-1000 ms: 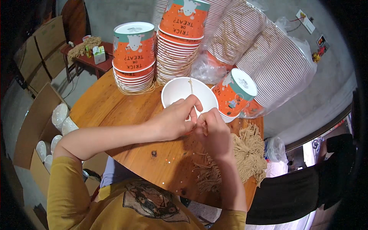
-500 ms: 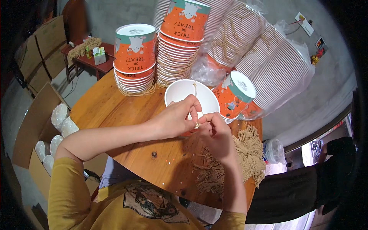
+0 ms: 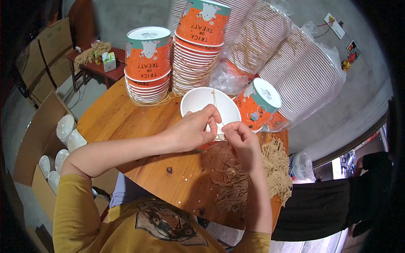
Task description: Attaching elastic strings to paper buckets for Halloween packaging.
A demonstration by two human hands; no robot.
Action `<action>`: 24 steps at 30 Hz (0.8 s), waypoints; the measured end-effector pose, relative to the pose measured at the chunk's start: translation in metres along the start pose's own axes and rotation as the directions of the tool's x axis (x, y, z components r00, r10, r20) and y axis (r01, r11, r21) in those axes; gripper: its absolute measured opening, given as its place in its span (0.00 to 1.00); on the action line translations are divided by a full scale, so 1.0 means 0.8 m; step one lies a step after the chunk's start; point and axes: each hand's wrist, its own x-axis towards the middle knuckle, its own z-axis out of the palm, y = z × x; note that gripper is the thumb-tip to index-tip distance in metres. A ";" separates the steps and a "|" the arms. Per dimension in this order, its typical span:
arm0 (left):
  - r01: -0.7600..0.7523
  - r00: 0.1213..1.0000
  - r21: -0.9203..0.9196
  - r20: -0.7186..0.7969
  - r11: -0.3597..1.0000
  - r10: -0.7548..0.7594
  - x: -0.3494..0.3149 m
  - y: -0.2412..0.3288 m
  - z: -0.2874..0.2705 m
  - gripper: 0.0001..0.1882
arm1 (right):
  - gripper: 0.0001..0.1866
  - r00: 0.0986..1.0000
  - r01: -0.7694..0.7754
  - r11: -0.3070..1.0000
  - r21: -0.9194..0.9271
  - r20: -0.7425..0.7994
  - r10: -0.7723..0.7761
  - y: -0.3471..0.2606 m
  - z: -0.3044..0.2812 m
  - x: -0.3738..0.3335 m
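Note:
A paper bucket (image 3: 195,100), white inside and orange outside, lies tipped on the wooden table with its mouth toward me. Thin tan cord (image 3: 214,99) hangs from a hole near its far rim and runs down inside. My left hand (image 3: 190,130) reaches across the mouth, thumb and fingers pinching the cord at the near rim. Just right of it, my right hand (image 3: 242,139) pinches a cord end between thumb and forefinger. The knot or loop between the fingertips is too small to make out. Beside my right forearm lies a heap of tan cords (image 3: 276,168).
Upside-down orange bucket stacks stand behind at left (image 3: 147,61) and centre (image 3: 200,25), with another bucket (image 3: 257,105) at right. Plastic-wrapped bucket stacks (image 3: 310,76) lean at the back right. A cardboard box (image 3: 40,168) holding white tubs stands left of the table (image 3: 156,168).
My right hand has drawn slightly right and up, away from my left fingertips, its fingers curling more. My left hand stays in place; the bucket has barely shifted.

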 end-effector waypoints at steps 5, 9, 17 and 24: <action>-0.011 1.000 0.021 0.000 1.000 0.011 -0.001 0.003 -0.001 0.15 | 0.03 0.941 0.334 0.916 -0.222 0.029 -0.336 0.027 0.001 -0.002; -0.044 0.999 0.040 -0.006 0.998 0.044 -0.001 0.002 -0.001 0.15 | 0.04 0.923 0.364 0.877 -0.313 -0.002 -0.384 0.037 0.001 0.002; -0.028 0.999 0.112 0.027 0.993 0.025 0.001 -0.003 -0.004 0.14 | 0.04 0.911 0.377 0.867 -0.326 -0.039 -0.411 0.036 0.003 -0.002; -0.007 1.000 0.015 0.006 1.000 0.007 -0.002 -0.002 -0.009 0.12 | 0.04 0.889 0.410 0.812 -0.416 -0.019 -0.458 0.041 0.001 -0.010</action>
